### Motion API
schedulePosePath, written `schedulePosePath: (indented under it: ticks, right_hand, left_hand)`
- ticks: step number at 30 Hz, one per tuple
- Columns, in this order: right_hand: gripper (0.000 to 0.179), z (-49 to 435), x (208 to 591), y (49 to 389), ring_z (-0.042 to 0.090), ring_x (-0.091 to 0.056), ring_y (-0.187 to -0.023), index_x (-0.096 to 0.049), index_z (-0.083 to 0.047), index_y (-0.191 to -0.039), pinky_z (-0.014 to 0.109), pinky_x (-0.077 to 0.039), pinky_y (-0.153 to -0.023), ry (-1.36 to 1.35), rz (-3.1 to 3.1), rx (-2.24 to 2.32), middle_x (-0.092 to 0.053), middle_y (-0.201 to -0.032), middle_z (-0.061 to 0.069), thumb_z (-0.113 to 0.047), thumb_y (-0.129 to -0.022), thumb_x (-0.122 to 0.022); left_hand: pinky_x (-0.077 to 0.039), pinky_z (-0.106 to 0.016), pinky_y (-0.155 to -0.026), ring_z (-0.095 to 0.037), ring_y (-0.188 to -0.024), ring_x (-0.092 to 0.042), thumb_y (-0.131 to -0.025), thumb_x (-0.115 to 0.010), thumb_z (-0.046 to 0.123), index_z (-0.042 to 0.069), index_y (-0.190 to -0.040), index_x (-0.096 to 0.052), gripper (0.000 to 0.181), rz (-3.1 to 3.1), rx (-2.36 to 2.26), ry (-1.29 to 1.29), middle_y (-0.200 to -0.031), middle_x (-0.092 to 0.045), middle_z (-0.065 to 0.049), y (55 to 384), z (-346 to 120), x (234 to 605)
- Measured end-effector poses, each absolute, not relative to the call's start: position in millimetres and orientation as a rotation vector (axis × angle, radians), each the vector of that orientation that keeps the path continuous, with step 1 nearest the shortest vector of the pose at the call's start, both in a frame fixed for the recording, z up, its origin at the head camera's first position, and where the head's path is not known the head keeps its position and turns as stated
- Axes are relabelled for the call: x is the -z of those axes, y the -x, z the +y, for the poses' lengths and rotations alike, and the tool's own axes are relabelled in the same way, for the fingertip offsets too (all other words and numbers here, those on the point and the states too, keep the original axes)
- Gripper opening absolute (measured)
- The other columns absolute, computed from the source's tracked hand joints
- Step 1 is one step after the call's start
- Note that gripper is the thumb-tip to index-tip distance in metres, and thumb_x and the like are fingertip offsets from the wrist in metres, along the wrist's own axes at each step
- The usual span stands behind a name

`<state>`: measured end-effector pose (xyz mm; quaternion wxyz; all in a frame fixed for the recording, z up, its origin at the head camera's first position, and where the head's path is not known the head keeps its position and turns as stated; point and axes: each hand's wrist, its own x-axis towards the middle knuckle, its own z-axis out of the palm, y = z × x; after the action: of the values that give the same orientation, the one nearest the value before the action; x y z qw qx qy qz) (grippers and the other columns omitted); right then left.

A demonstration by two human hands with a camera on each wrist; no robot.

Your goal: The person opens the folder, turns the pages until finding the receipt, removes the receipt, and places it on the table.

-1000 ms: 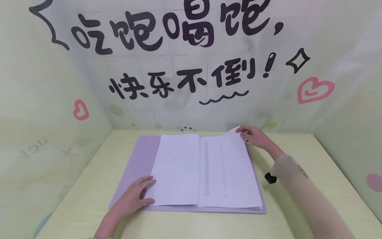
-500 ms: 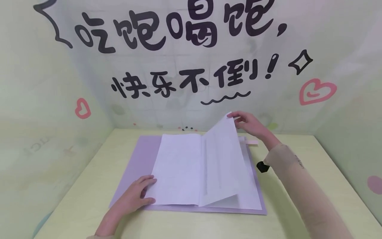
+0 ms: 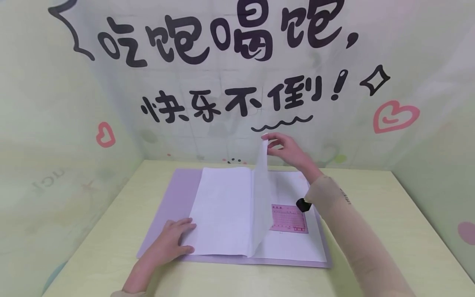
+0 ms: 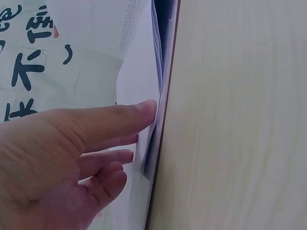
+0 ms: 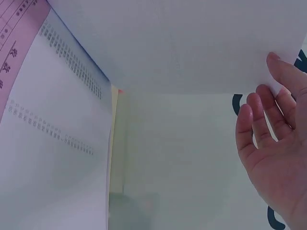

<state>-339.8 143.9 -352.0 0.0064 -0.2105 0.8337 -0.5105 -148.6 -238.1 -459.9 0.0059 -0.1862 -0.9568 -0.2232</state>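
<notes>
An open book of white sheets in a lilac folder (image 3: 182, 187) lies flat on the table. My right hand (image 3: 289, 152) pinches the top outer corner of one page (image 3: 261, 198), which stands nearly upright from the middle fold. In the right wrist view, the thumb (image 5: 285, 72) lies on one face of that page. On the left page (image 3: 224, 210), my left hand (image 3: 167, 243) rests near the lower outer edge, thumb and fingers spread. The left wrist view shows its thumb (image 4: 129, 119) touching the page near the edge. A pink printed patch (image 3: 289, 218) shows on the right-hand page beneath.
The folder lies on a pale wooden table (image 3: 371, 214), near a back wall (image 3: 208, 140) with large black lettering. Side walls stand left and right. A small black object (image 3: 303, 205) sits at the right sleeve's cuff.
My right hand has lifted the page by its corner and swung it leftward, from nearly flat to nearly upright. The pink patch has come into view. My left hand has stayed in place.
</notes>
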Motion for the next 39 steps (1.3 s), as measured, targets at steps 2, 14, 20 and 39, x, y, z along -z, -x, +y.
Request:
schedulePosePath:
  ticks: [2, 14, 20, 39]
  right_hand:
    - [0.044, 136.3, 351.4, 341.7, 0.028, -0.059, -0.114, -0.057, -0.005, -0.135, 0.03, -0.052, -0.091, 0.677, 2.601, 1.611, -0.059, -0.135, 0.015, -0.007, -0.092, -0.067]
    - [0.044, 90.1, 346.9, 347.9, 0.029, -0.06, -0.115, -0.06, -0.007, -0.131, 0.039, -0.051, -0.096, 0.715, 2.571, 1.634, -0.057, -0.137, 0.015, -0.009, -0.089, -0.072]
    - [0.047, 59.0, 350.5, 350.9, 0.029, -0.064, -0.117, -0.059, -0.006, -0.132, 0.044, -0.053, -0.1, 0.699, 2.489, 1.709, -0.056, -0.138, 0.011, -0.009, -0.088, -0.073]
    - [0.057, 8.1, 384.8, 348.0, 0.029, -0.062, -0.12, -0.055, -0.011, -0.14, 0.041, -0.05, -0.105, 0.755, 2.501, 1.638, -0.051, -0.134, 0.013, -0.015, -0.087, -0.075]
  left_hand:
    - [-0.045, -0.052, -0.1, -0.039, -0.118, -0.053, -0.071, -0.085, 0.021, 0.001, -0.125, -0.065, 0.061, -3.01, 0.691, 0.582, -0.138, -0.058, -0.021, 148.2, -237.4, 459.1]
    - [-0.043, -0.056, -0.104, -0.044, -0.124, -0.054, -0.073, -0.085, 0.019, 0.002, -0.125, -0.065, 0.058, -2.975, 0.761, 0.587, -0.139, -0.058, -0.02, 145.8, -239.8, 461.3]
    - [-0.045, -0.055, -0.102, -0.042, -0.121, -0.055, -0.072, -0.085, 0.02, 0.003, -0.125, -0.064, 0.059, -2.97, 0.767, 0.574, -0.14, -0.056, -0.02, 147.5, -241.9, 462.2]
    - [-0.044, -0.027, -0.075, -0.009, -0.081, -0.053, -0.071, -0.085, 0.02, 0.009, -0.116, -0.067, 0.05, -2.881, 0.809, 0.689, -0.094, -0.069, -0.004, 151.6, -247.0, 468.9]
